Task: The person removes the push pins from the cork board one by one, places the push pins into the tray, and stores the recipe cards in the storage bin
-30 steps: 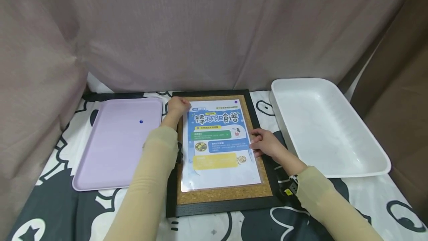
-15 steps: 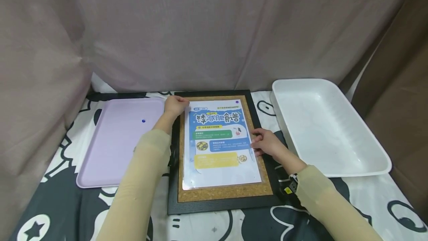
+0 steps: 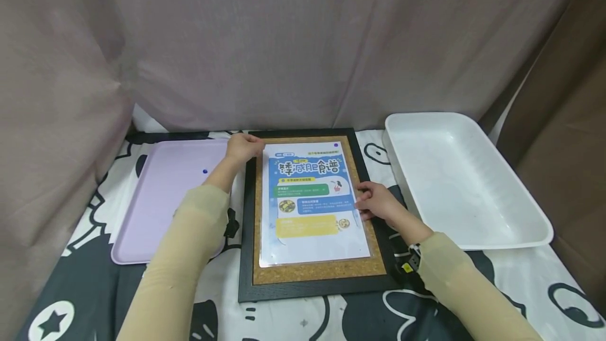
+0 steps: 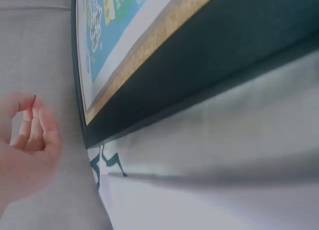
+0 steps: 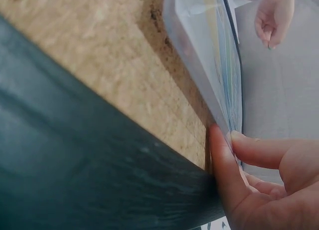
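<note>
A laminated poster (image 3: 310,205) with blue, green and yellow print lies over a black-framed cork board (image 3: 318,272). At its top right corner sits a small purple thumbtack (image 3: 336,145). My left hand (image 3: 243,148) is raised over the board's top left corner, apart from the poster. Between its thumb and index finger it pinches a tiny thumbtack (image 4: 35,97), of which only a thin dark tip shows in the left wrist view. My right hand (image 5: 269,175) pinches the poster's right edge between thumb and fingers, lifting that edge slightly off the cork.
To the left lies a flat lilac tray (image 3: 158,209) with one blue thumbtack (image 3: 205,171) on it. A deep white tub (image 3: 466,183) stands to the right. Behind the board hangs a grey-brown curtain (image 3: 293,46). The patterned cloth (image 3: 284,320) covers the table.
My left hand has drawn back slightly up and left from the poster's top left corner, uncovering it. My right hand has stayed at the right edge.
</note>
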`<state>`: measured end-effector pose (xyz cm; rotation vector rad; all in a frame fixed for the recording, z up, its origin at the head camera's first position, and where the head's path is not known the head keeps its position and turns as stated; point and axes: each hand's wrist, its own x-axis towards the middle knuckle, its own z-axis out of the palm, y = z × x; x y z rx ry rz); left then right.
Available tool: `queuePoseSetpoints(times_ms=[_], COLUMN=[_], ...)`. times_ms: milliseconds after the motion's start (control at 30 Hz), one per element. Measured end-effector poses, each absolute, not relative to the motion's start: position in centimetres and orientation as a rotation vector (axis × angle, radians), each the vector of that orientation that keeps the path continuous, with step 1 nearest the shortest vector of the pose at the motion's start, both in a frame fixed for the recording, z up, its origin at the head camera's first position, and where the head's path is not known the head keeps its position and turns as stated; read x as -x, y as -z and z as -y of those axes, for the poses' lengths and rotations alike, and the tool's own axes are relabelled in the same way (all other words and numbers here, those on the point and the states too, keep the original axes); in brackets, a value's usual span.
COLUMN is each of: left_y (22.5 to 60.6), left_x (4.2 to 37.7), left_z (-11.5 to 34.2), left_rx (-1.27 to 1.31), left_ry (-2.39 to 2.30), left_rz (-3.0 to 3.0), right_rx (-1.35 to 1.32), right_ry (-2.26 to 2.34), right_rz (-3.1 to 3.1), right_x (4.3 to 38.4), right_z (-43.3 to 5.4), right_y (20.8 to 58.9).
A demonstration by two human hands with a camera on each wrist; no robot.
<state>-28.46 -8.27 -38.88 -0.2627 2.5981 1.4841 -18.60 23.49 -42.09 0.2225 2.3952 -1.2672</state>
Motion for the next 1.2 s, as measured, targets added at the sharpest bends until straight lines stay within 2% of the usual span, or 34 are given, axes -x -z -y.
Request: queuePoseSetpoints(times_ms=[1200], left_y=[38.4], left_x=[24.4], left_z=[16.9], left_rx=[0.148], left_ry=[-1.389], left_rz=[-2.707], right_rx=[-0.222], right_ry=[1.267], right_rz=[-2.37], right_x=[18.9], right_z=[-23.7], right_y=[42.2])
